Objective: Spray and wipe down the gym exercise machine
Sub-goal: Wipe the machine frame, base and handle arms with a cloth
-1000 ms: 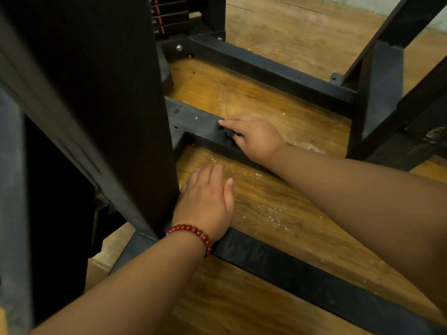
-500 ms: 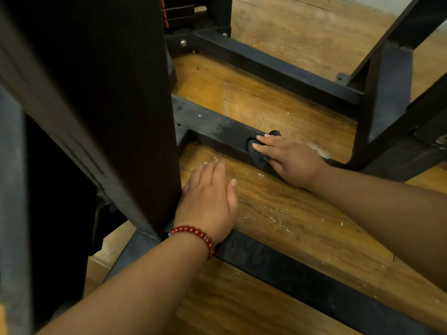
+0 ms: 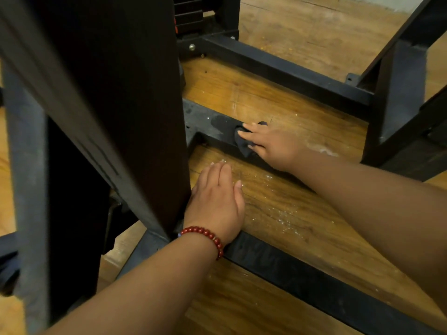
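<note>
While the cloth (image 3: 243, 143) lies bunched on top of the machine's low crossbar (image 3: 208, 124), the right hand (image 3: 273, 146) holds it there, fingers laid over it and the thumb pinching its near edge; a dark tip of cloth shows past the hand on the crossbar's far side. Half a second ago this hand was farther along the crossbar, away from the upright post (image 3: 121, 93); a second ago it was nearer that end than it is now. So it has gone out and come partway back, which reads as a back-and-forth wiping stroke. A darker damp-looking patch now shows on the crossbar just ahead of the fingertips, so this stretch seems to be mid-wipe rather than finished.

On the near side of the crossbar the left hand (image 3: 217, 201) rests flat and open on the wooden floor (image 3: 326, 240), fingers together, holding nothing; it has not shifted, and serves as a prop. A red bead bracelet (image 3: 205, 235) circles its wrist. White flecks (image 3: 283, 218) lie scattered on the floor between the crossbar and the machine's nearer bar (image 3: 290, 269). No spray bottle is in view.
</note>
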Action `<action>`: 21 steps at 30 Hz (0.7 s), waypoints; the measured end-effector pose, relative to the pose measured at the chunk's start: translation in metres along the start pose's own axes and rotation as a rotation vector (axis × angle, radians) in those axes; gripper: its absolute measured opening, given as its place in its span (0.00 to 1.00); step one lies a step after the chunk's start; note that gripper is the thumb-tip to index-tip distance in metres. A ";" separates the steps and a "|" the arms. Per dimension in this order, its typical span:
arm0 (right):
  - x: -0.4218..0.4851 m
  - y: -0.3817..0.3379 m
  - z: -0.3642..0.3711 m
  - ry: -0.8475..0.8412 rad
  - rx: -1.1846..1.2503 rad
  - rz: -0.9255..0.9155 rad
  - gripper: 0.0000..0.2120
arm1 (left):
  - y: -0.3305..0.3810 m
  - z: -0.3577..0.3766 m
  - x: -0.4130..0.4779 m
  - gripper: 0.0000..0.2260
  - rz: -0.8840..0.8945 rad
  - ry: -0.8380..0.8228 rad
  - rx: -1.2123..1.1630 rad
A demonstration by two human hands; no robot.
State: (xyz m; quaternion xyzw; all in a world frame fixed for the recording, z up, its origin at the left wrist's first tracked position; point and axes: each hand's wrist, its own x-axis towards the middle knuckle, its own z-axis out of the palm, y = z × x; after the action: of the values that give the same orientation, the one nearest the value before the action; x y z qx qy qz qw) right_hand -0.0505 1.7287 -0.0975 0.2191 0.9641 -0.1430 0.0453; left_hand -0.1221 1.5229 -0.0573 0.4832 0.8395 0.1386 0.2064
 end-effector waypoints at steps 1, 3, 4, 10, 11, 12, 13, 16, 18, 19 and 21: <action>-0.015 0.005 0.000 -0.005 -0.012 0.018 0.22 | 0.001 0.000 0.000 0.24 -0.004 -0.003 0.001; -0.029 0.009 -0.002 -0.027 -0.044 0.031 0.23 | 0.002 0.001 0.001 0.24 -0.007 0.000 0.014; -0.025 0.007 -0.003 -0.031 -0.064 0.024 0.23 | 0.002 0.001 0.002 0.24 -0.007 0.005 0.023; 0.055 -0.031 -0.008 -0.084 -0.111 -0.053 0.23 | 0.000 0.002 0.002 0.23 -0.020 0.030 -0.007; 0.060 -0.032 -0.008 -0.105 -0.109 -0.070 0.24 | -0.001 0.002 0.003 0.23 -0.025 0.036 -0.027; 0.058 -0.029 -0.009 -0.118 -0.100 -0.088 0.24 | -0.002 0.003 0.002 0.23 -0.031 0.038 -0.043; 0.052 -0.023 -0.009 -0.116 -0.083 -0.096 0.24 | -0.002 0.003 0.003 0.23 -0.034 0.035 -0.048; 0.015 -0.003 -0.006 -0.071 -0.057 -0.078 0.23 | -0.003 0.005 0.004 0.23 -0.024 0.013 -0.024; 0.000 0.003 -0.002 -0.051 -0.079 -0.079 0.23 | -0.001 0.004 0.008 0.23 -0.032 0.014 -0.054; 0.000 0.003 -0.001 -0.043 -0.085 -0.079 0.23 | 0.000 0.003 0.010 0.22 -0.036 0.032 -0.083; 0.009 -0.002 -0.001 -0.037 -0.081 -0.075 0.22 | 0.002 0.003 0.015 0.22 -0.034 0.082 -0.098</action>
State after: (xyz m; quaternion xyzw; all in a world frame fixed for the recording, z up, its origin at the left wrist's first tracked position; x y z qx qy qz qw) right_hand -0.0594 1.7311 -0.0973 0.1783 0.9756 -0.1095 0.0667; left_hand -0.1257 1.5372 -0.0623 0.4523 0.8474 0.1955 0.1976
